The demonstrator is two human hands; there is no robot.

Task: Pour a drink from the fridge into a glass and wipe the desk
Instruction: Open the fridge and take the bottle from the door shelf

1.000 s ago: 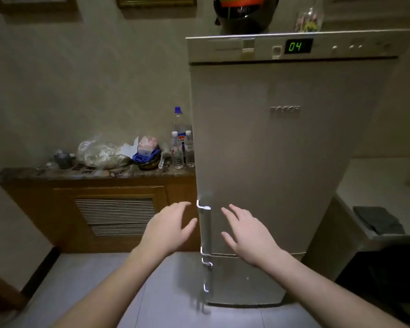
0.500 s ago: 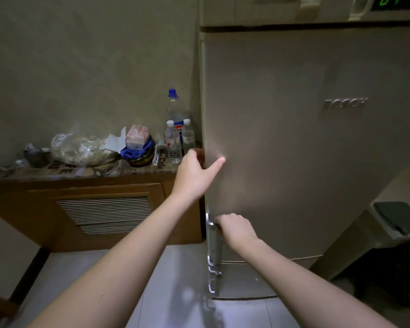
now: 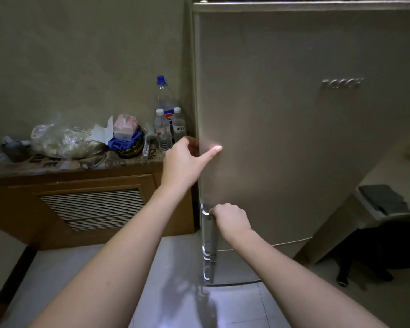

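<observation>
1. Right hand (image 3: 231,218) is wrapped tight around the top of the shiny chrome vertical door handle (image 3: 210,235) on the tall beige-silver metal fridge (image 3: 294,138), fist closed on it.
2. Left hand (image 3: 187,159) is up higher, gripping the fridge door's left edge: fingers curled behind the edge, thumb laid flat on the door front.
3. Fridge door looks closed as far as I can tell, so the drink isn't visible at all. Can't spot a glass either.
4. Just left of the left hand, on a patterned countertop (image 3: 69,162) over a wooden cabinet with a slatted vent (image 3: 92,209), there's a bunch of clear plastic water bottles (image 3: 165,131) standing upright, plus a crinkly clear plastic bag (image 3: 62,140).
5. Off to the right of the right hand, a dark grey folded cloth (image 3: 384,198) lies on a pale desk (image 3: 393,166).
</observation>
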